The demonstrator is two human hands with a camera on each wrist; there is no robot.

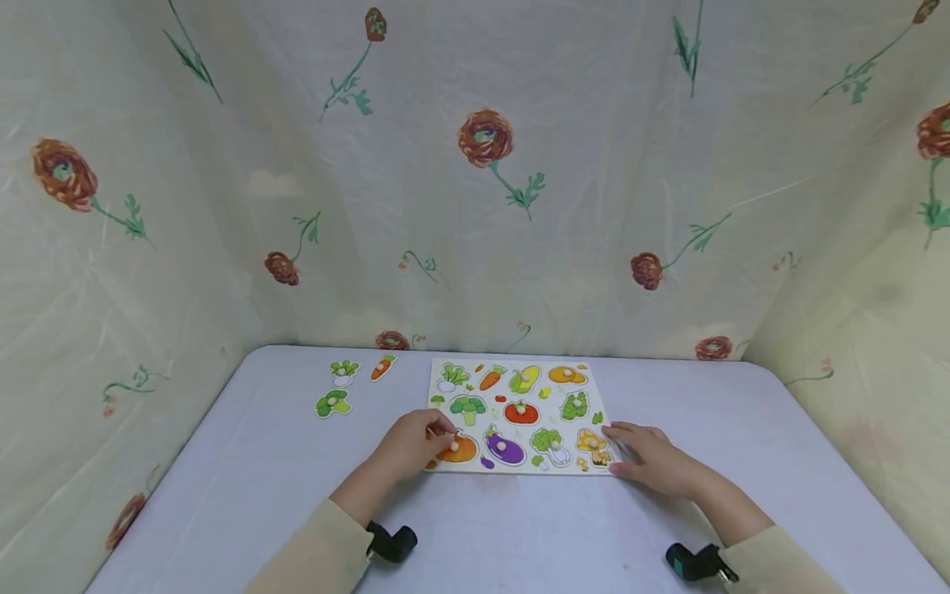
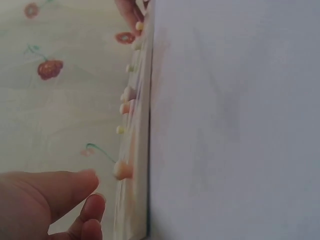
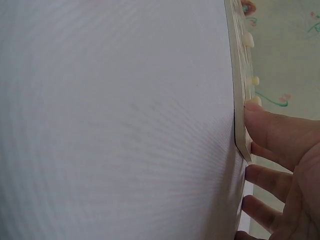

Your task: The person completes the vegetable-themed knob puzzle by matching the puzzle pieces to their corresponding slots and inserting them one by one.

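Note:
A white vegetable puzzle board (image 1: 519, 468) with knobbed pieces lies flat on the table. My left hand (image 1: 410, 444) is over its left edge, beside the orange pumpkin piece (image 1: 463, 450). In the left wrist view, the thumb and fingers (image 2: 75, 187) stand a little apart from the nearest knob (image 2: 121, 170). My right hand (image 1: 656, 462) touches the board's right edge near the front corner, next to the mushroom piece (image 1: 591, 440). Its thumb (image 3: 270, 127) rests against the board edge (image 3: 239, 105), fingers spread. An eggplant piece (image 1: 507, 451) and a tomato piece (image 1: 522, 413) sit on the board.
Left of the board lie three loose pieces: a carrot (image 1: 382, 368), a leafy white radish (image 1: 344, 373) and a broccoli (image 1: 332, 403). A white cloth covers the table (image 1: 519, 536). Flowered curtains (image 1: 579, 181) hang behind and at both sides.

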